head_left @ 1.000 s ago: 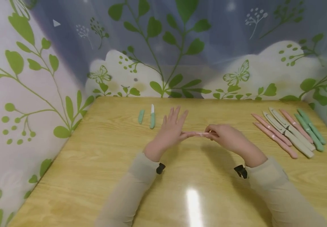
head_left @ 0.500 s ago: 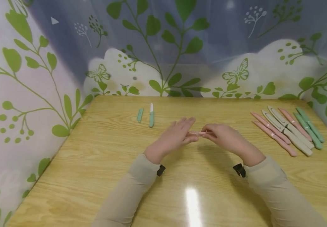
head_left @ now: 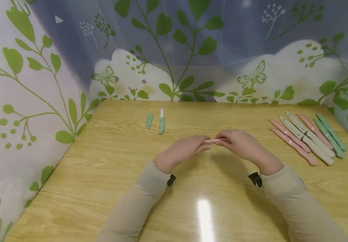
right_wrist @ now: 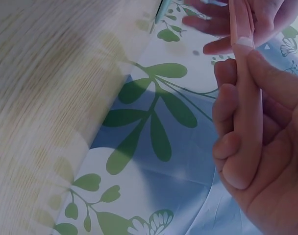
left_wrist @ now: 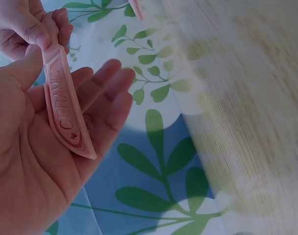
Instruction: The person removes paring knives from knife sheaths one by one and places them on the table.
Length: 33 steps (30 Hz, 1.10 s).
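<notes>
As both hands meet over the wooden table (head_left: 80,188), the head view gives us the pink knife (head_left: 211,141) between the left hand (head_left: 184,150) and the right hand (head_left: 241,147), its long axis running side to side, tip end leftward (a green knife (head_left: 161,125) lies farther back, blade pointing away).

Over to the left wrist: the sheath (left_wrist: 65,100), lettered CERAMIC, slants down and slightly right, tip lowest, resting against loosely spread fingers, thumb at its side, palm well uncovered.

And the right wrist: what a firm hold, fingers curled fully round the handle (right_wrist: 248,117), its rounded butt pointing down-frame, the long axis nearly upright, sheath end upward!
</notes>
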Each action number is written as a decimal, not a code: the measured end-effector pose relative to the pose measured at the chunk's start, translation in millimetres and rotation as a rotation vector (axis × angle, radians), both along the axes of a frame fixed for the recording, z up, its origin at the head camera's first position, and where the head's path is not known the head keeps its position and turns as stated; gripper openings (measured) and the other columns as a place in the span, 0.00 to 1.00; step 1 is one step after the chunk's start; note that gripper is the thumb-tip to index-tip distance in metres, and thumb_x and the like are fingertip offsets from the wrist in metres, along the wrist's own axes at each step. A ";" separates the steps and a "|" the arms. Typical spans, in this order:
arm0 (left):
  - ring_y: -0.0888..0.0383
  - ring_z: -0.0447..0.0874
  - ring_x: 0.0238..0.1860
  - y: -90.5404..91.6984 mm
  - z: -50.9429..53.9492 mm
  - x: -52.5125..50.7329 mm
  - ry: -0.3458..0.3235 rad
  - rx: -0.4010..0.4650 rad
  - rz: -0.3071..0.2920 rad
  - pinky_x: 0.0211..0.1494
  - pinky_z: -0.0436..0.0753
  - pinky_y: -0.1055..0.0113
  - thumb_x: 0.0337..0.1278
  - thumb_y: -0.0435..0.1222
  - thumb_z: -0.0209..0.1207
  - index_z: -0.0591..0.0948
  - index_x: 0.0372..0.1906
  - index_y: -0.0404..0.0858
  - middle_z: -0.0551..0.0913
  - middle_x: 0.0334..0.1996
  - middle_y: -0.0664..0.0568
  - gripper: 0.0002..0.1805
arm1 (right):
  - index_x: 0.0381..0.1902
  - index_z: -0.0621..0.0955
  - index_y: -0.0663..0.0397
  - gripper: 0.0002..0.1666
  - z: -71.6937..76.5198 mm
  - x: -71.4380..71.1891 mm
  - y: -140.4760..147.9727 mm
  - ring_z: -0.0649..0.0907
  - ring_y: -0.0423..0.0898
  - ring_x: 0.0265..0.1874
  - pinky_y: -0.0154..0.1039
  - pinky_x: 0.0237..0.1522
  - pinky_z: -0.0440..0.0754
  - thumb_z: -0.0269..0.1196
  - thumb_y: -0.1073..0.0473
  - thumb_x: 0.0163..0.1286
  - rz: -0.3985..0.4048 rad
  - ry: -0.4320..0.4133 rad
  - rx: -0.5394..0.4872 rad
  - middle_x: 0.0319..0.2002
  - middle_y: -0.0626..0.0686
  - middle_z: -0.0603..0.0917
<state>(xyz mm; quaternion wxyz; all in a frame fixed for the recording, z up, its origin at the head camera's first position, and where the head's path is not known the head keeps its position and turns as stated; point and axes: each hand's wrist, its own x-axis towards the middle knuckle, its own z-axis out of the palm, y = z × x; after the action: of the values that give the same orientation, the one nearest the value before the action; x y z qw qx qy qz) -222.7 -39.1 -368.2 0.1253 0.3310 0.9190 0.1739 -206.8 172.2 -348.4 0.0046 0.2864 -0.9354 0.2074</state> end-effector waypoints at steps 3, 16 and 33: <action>0.56 0.73 0.65 0.6 0.5 -0.2 0.011 -0.002 -0.010 0.64 0.74 0.59 0.74 0.53 0.42 0.68 0.68 0.44 0.75 0.64 0.52 0.27 | 0.45 0.83 0.60 0.13 2.5 -1.1 0.5 0.84 0.46 0.33 0.47 0.38 0.82 0.60 0.58 0.71 -0.001 -0.016 -0.003 0.37 0.54 0.87; 0.63 0.76 0.33 0.3 1.0 1.9 0.007 0.059 -0.020 0.38 0.75 0.70 0.72 0.50 0.46 0.77 0.51 0.42 0.81 0.36 0.56 0.19 | 0.44 0.84 0.59 0.12 -0.5 -3.1 4.8 0.82 0.41 0.29 0.42 0.35 0.80 0.60 0.57 0.71 -0.006 -0.053 -0.014 0.35 0.52 0.86; 0.59 0.74 0.35 -5.5 -4.2 -7.9 -0.109 0.152 -0.029 0.41 0.73 0.68 0.77 0.47 0.41 0.77 0.45 0.35 0.82 0.38 0.51 0.21 | 0.43 0.84 0.57 0.13 2.1 -0.9 2.1 0.74 0.39 0.23 0.40 0.31 0.75 0.58 0.55 0.73 0.007 -0.045 0.019 0.31 0.50 0.84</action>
<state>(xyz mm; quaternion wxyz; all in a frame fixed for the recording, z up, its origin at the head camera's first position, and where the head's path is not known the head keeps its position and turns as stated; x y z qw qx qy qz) -230.5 -44.6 -372.4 0.1522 0.3428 0.8901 0.2589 -207.7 174.3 -346.2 -0.0199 0.2848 -0.9363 0.2047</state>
